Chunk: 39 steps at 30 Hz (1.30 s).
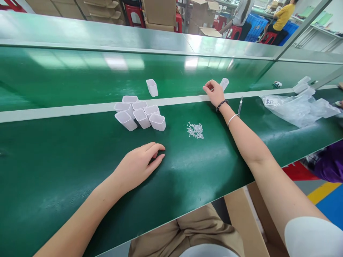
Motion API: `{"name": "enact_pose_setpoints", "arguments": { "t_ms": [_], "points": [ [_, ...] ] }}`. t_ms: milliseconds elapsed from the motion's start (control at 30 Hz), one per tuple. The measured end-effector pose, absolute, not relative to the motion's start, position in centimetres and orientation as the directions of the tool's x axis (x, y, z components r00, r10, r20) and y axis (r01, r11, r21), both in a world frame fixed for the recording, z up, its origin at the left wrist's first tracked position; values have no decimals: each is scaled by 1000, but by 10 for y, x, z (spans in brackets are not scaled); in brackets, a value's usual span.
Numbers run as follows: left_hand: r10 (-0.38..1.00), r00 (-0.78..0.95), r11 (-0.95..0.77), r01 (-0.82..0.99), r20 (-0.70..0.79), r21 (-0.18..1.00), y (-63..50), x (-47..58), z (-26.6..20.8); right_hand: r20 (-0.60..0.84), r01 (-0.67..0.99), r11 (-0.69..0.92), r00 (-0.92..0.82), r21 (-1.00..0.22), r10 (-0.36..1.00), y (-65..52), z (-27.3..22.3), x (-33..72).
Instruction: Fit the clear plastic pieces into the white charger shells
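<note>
My left hand (142,162) rests on the green work surface (66,157), fingers loosely bent, thumb and forefinger apart, nothing between them. Just beyond it stands a cluster of several white open-topped plastic cups (142,118); a single cup (152,87) stands apart behind them. Farther out to the right, my right hand (215,93) is raised with thumb and fingertips pinched together; whatever they hold is too small to make out. Another white cup (225,83) shows right behind that hand, partly hidden by it. Between my arms lies a small pile of tiny clear pieces (195,130).
A pen-like tool (240,106) lies beside my right forearm. Farther right is a crumpled clear plastic bag (300,107). A white strip (88,107) runs along the surface, and a metal ledge (107,34) borders its back. Cardboard boxes and seated people are beyond.
</note>
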<state>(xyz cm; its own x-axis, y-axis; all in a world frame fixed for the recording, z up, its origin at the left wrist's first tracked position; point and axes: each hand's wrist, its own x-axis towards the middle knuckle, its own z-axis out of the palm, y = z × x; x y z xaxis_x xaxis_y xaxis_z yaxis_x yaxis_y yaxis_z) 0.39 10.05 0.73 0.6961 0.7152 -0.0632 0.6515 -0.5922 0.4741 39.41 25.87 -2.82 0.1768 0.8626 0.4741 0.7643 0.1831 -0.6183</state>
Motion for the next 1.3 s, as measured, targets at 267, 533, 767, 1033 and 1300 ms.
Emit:
{"name": "enact_pose_setpoints", "arguments": {
  "t_ms": [267, 533, 767, 1033, 1300],
  "points": [
    [722, 671, -669, 616, 169, 416, 105, -1, -1, 366, 665, 200, 118, -720, 923, 202, -25, 359],
    [547, 646, -724, 684, 532, -87, 123, 3, -6, 190, 640, 154, -13, -753, 982, 122, -20, 350],
    [458, 671, -763, 634, 584, -130, 130, 7, -20, 175, 605, 156, -28, -781, 984, 122, -17, 347],
    [589, 651, -791, 586, 479, 177, 125, 4, -15, 195, 627, 184, -52, -757, 979, 121, -18, 339],
    [727, 559, -686, 614, 398, 390, 117, 1, -10, 173, 652, 145, -23, -744, 985, 122, -20, 339]
  ]
}}
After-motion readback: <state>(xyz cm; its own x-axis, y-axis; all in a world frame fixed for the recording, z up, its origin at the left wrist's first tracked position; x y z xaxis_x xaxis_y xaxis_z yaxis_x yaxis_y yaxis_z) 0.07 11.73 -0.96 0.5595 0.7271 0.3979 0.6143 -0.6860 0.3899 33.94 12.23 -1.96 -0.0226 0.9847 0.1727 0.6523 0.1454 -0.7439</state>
